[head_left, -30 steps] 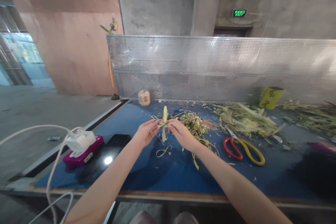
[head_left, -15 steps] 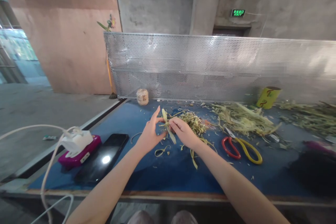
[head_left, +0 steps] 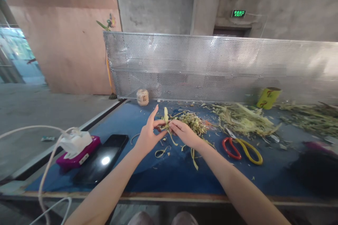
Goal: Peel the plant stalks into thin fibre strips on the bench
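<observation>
Above the blue tabletop, my left hand (head_left: 149, 135) and my right hand (head_left: 182, 132) meet at a pale green strip of dried leaf (head_left: 166, 113). My left thumb and fingers pinch the strip from the left, with the index finger stretched upward. The closed fingers of my right hand grip it from the other side. One end of the strip stands upright; a thin tail hangs below. Just behind my right hand lies a heap of small dried plant pieces (head_left: 194, 121). A loop of leaf strip (head_left: 160, 153) rests on the table beneath my hands.
Scissors with red and yellow handles (head_left: 241, 149) lie to the right, before a pile of dried leaf strips (head_left: 245, 119). At left are a black phone (head_left: 105, 158) and a purple tissue box (head_left: 79, 158). A twine roll (head_left: 143, 97) and yellow tube (head_left: 268, 97) stand along the perforated metal panel (head_left: 185, 66).
The leaf strip has gone from slanted to more upright, its lower end now narrower and curled. My left fingers have closed in nearer to my right hand.
</observation>
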`<state>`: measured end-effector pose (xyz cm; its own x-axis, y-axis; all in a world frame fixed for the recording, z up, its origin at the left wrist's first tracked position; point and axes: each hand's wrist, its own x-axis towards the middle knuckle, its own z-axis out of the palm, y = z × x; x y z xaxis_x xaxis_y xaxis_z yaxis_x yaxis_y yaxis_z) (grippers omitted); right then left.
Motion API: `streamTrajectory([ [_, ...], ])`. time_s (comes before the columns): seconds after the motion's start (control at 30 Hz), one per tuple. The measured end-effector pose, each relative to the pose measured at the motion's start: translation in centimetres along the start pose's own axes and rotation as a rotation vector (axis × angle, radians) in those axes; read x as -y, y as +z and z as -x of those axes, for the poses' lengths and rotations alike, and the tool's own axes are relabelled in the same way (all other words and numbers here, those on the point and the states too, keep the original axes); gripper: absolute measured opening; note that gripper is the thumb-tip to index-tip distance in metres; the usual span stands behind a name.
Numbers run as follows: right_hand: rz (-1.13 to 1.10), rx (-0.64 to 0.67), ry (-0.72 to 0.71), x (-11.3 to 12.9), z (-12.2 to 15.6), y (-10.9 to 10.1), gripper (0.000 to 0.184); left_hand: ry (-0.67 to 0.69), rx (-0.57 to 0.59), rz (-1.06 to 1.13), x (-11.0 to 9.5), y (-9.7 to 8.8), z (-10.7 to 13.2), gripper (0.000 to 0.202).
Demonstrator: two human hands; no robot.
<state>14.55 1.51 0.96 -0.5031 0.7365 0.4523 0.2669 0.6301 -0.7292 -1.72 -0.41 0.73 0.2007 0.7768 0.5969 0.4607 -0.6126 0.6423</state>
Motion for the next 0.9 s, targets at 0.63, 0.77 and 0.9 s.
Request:
streamTrajectory([
  [0.63, -0.45, 0.209, 0.182, -0.33, -0.06, -0.34, 0.034, 0.131, 0.073, -0.165, 0.78, -0.13, 0.13, 0.075],
  [0.77, -0.462, 0.2, 0.227, -0.32, 0.05, -0.37, 0.04, 0.138, 0.094, -0.18, 0.73, -0.16, 0.14, 0.075],
  [0.9, -0.269, 0.163, 0.181, -0.14, -0.02, -0.39, 0.044, 0.107, 0.091, -0.194, 0.53, -0.05, 0.27, 0.077],
])
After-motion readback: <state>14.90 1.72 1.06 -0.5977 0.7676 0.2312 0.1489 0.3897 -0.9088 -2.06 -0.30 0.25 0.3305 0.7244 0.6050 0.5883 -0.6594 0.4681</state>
